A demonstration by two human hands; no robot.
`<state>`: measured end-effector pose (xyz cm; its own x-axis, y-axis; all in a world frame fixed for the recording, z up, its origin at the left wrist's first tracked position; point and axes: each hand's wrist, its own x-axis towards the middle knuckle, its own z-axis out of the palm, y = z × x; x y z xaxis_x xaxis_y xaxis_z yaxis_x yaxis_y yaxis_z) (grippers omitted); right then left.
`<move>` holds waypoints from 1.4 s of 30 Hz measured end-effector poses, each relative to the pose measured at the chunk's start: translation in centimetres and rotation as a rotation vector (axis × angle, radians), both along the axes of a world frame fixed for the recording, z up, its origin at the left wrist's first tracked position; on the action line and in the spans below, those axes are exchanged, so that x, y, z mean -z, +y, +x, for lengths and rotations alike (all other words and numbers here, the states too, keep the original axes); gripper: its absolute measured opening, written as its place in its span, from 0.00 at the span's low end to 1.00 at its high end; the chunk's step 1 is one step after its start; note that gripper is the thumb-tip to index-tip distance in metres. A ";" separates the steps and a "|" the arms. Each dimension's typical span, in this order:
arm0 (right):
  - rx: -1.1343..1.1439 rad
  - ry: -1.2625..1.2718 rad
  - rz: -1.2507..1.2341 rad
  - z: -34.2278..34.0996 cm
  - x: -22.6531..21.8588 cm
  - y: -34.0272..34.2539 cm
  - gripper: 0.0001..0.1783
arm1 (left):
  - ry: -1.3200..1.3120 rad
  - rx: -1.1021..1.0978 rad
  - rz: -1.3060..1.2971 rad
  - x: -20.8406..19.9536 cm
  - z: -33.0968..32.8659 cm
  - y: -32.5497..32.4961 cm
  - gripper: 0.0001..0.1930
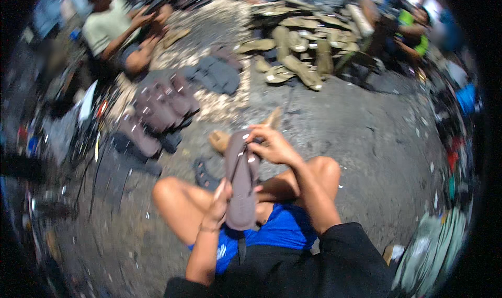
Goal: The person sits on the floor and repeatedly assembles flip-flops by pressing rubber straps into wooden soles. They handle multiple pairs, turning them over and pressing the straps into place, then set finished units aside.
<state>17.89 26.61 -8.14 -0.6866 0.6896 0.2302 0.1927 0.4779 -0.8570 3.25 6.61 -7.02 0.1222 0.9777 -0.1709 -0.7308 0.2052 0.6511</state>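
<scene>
A black shirt (308,272) is seen nearest. Above blue shorts (290,227), a brown sandal (241,201) is held, its sole gripped by the left hand (218,205), its toe end pinched by the right hand (274,147). It is judged light, bendable, best held by the edges. Space beneath is crowded by legs (178,198); beyond, olive sandals (323,55) are heaped.

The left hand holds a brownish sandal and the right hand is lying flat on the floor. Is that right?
Not quite: the right hand isn't on the floor. The head view shows it raised, with its fingers at the far end of the brownish sandal. The left hand does hold that sandal.
</scene>
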 end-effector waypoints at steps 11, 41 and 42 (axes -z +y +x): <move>0.214 0.146 -0.313 -4.8 6.7 -1.6 0.28 | 1.007 -0.805 -0.045 -3.4 -25.7 7.1 0.20; 0.696 0.057 -0.394 -19.3 17.4 27.4 0.27 | 1.520 -0.139 0.082 1.5 -11.7 16.5 0.15; 0.673 -0.023 -0.282 -19.8 16.3 26.0 0.26 | 1.523 -0.158 0.087 1.1 -11.7 16.5 0.15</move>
